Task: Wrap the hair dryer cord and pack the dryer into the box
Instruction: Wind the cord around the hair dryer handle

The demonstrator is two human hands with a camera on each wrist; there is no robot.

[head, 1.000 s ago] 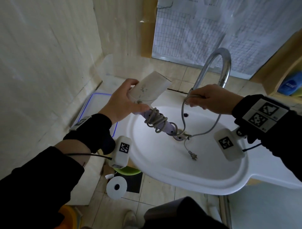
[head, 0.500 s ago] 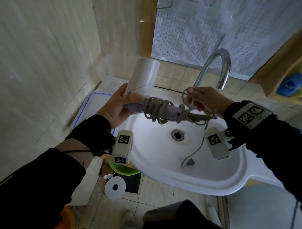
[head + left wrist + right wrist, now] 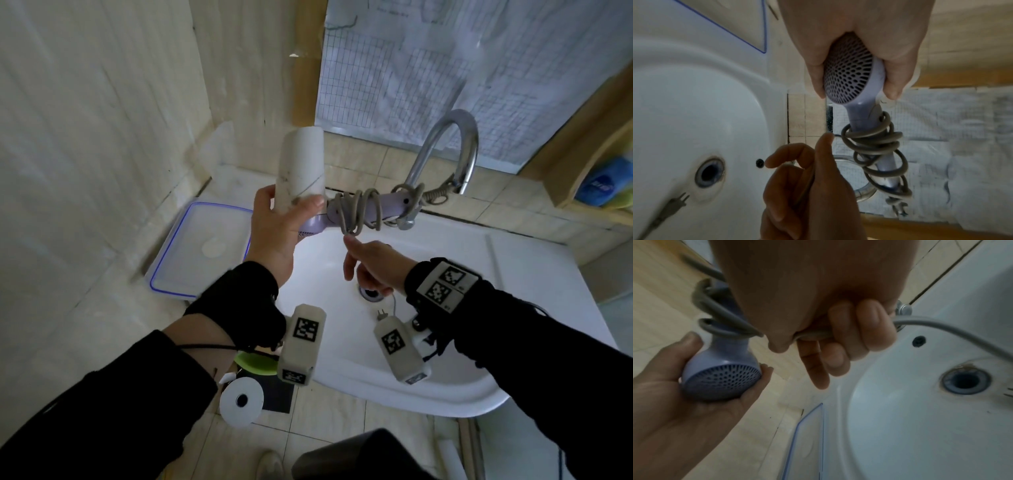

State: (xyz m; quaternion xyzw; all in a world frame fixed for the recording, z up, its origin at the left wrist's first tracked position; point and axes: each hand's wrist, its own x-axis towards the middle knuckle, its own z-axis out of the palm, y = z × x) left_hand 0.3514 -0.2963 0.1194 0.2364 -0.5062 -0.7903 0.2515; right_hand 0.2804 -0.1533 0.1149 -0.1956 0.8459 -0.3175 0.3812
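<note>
My left hand grips the hair dryer by its lilac body, white barrel pointing up and handle pointing right over the sink. The grey cord lies in several loose turns round the handle. My right hand is just under the coil, its fingers curled round the free cord and the forefinger stretched up to the turns. The plug dangles near the drain. In the left wrist view the rear grille faces the camera. A clear box with a blue rim sits left of the sink.
The white sink lies under both hands, and a curved chrome faucet rises right behind the handle's end. The tiled wall is close on the left. A paper roll and a green bowl are on the floor below.
The left hand has tipped the dryer so its barrel points up and lifted the handle toward the faucet. The right hand has come from beside the handle to under it, leaving less cord free.
</note>
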